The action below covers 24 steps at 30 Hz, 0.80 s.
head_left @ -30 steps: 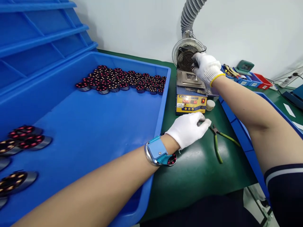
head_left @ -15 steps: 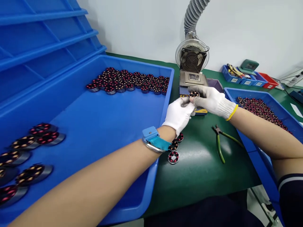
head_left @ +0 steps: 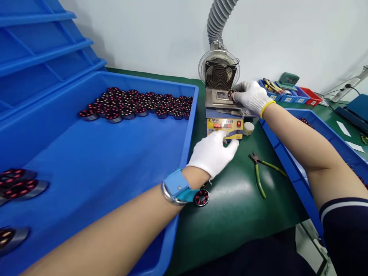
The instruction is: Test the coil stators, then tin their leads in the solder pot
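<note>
My right hand (head_left: 250,94), in a white knitted glove with a yellow cuff, grips a small round motor stator (head_left: 230,94) with dark body and coil windings. It holds the stator tilted at the right edge of the solder pot's metal opening (head_left: 220,95). Below, my gloved left hand (head_left: 214,151) is empty, thumb and fingers apart, in front of the yellow control panel (head_left: 227,126) with its lit red digits. Under my left wrist, a stator with red windings (head_left: 201,197) lies on the green table, another partly hidden behind it.
A big blue tray (head_left: 189,126) with many stators fills the left; another blue tray (head_left: 287,153) stands at right. Green-handled cutters (head_left: 260,174) lie between. A fan (head_left: 221,74) with a grey duct (head_left: 220,19) rises behind the pot. Small bins (head_left: 290,97) sit at the back.
My hands have parted. My right hand has carried the stator up and away to the pot's opening, while my left hand has let go and dropped lower. The view has shifted to the right.
</note>
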Each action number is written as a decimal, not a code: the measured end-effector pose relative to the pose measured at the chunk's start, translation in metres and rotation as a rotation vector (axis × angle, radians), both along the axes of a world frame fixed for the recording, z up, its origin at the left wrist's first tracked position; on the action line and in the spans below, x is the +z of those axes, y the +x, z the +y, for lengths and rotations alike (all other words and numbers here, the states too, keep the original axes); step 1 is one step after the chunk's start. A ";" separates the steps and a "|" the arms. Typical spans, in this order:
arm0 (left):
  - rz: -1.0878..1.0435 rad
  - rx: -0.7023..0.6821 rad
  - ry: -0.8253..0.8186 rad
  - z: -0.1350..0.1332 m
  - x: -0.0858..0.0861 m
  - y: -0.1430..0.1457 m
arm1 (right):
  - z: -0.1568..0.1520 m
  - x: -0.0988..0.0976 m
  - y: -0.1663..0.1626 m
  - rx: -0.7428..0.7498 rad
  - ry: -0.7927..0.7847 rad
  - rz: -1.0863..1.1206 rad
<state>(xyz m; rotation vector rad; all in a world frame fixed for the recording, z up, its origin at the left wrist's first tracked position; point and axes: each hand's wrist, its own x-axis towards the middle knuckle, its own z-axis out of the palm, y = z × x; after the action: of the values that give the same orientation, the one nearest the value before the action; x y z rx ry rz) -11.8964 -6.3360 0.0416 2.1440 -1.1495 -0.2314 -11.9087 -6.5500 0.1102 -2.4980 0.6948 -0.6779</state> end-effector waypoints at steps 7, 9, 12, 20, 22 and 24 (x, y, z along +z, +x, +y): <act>-0.340 -0.223 0.646 0.004 0.003 -0.007 | -0.021 -0.002 0.033 -0.137 -0.134 0.037; -0.334 -0.265 0.708 0.003 0.003 -0.007 | -0.022 -0.004 0.035 -0.162 -0.131 0.078; -0.323 -0.331 0.715 0.003 0.004 -0.007 | -0.023 -0.009 0.036 -0.174 -0.144 0.123; -0.309 -0.409 0.604 0.009 0.002 -0.009 | -0.024 -0.013 0.035 -0.225 -0.164 0.135; -0.319 -0.432 0.598 0.010 0.002 -0.008 | -0.023 -0.010 0.033 -0.213 -0.158 0.131; -0.323 -0.450 0.603 0.012 0.001 -0.007 | -0.021 -0.006 0.032 -0.208 -0.123 0.110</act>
<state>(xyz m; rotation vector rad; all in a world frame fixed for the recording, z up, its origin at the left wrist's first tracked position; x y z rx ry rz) -11.9035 -6.3244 0.0425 2.4575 -1.9484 -0.4979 -11.8768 -6.5715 0.1040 -2.6143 0.9922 -0.6775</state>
